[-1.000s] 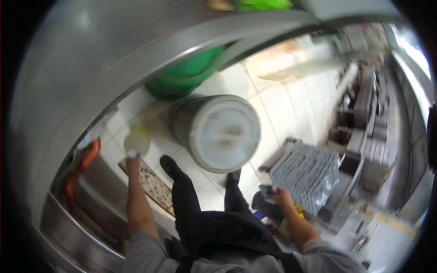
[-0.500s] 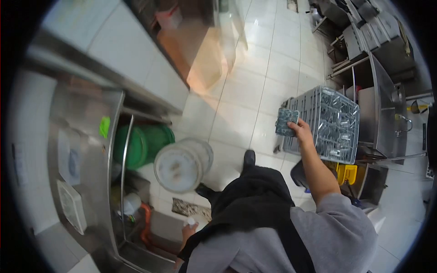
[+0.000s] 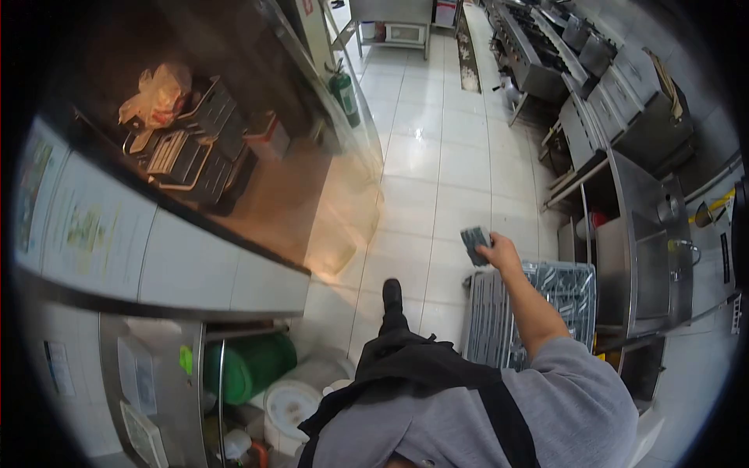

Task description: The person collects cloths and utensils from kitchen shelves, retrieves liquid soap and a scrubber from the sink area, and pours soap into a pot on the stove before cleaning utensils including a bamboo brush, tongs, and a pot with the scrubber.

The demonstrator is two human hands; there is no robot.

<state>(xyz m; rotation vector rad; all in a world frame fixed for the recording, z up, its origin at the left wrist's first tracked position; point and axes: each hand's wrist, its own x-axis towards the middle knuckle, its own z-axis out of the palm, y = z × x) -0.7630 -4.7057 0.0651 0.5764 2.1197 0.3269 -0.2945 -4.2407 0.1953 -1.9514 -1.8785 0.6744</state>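
Note:
My right hand (image 3: pixel 498 251) is closed round a dark grey-green, flat scouring pad (image 3: pixel 474 245), held out over the tiled floor in the head view. Just below that hand and forearm stands a stack of grey dish racks (image 3: pixel 489 320), with clear glassware (image 3: pixel 562 292) in the top one. My left hand is hidden behind my body and the black apron (image 3: pixel 421 370). A lidded white bucket (image 3: pixel 290 407) stands at the lower left, beside a green bin (image 3: pixel 253 365).
A steel sink (image 3: pixel 651 265) and a stove (image 3: pixel 534 51) line the right side. At the left, a partition wall (image 3: pixel 183 253) borders an opening with black crates (image 3: pixel 211 109). A fire extinguisher (image 3: pixel 343 95) and a steel table (image 3: pixel 390 12) are farther ahead.
The view has turned up toward the aisle. The bucket and green bin now sit lower in view. My left hand has gone out of sight; my right still holds the pad.

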